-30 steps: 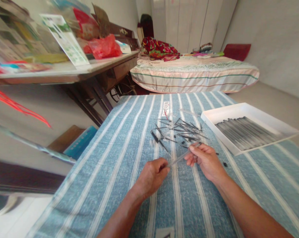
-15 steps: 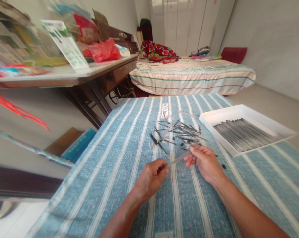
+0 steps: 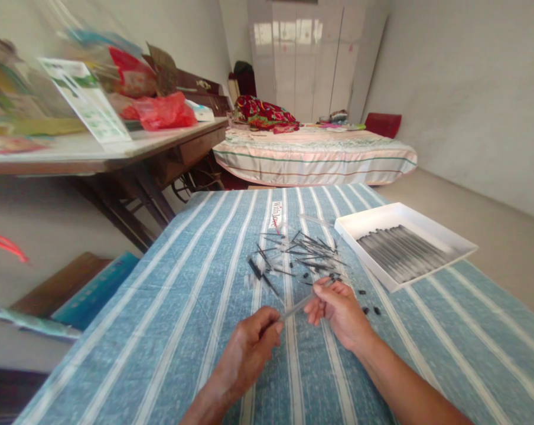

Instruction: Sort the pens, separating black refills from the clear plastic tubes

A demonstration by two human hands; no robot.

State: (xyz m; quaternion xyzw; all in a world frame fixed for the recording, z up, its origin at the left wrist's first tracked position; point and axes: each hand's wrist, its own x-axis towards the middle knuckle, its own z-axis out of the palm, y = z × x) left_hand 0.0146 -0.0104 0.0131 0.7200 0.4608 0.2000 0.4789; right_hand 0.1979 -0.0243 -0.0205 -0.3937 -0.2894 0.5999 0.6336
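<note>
Between my hands runs a thin translucent tube (image 3: 297, 307), slanting up to the right. My left hand (image 3: 254, 342) pinches its lower end, and my right hand (image 3: 338, 310) grips the upper end, where a dark tip shows. Just beyond them, slim black sticks (image 3: 315, 251) lie in a loose pile on the striped blue cloth (image 3: 187, 319). Small black pieces (image 3: 377, 310) are scattered to the right of my right hand. A white tray (image 3: 448, 255) at the right holds a row of translucent tubes with dark contents (image 3: 402, 254).
A side table (image 3: 160, 140) with a red plastic bag (image 3: 165, 111) and a green-and-white card (image 3: 85, 100) stands at the left. Below it is a blue box (image 3: 96, 292). A bed (image 3: 315, 156) lies beyond the cloth-covered table.
The camera view has shifted, so the scene sits lower and further left. Both hands keep their hold on the tube. More small black pieces show beside my right hand.
</note>
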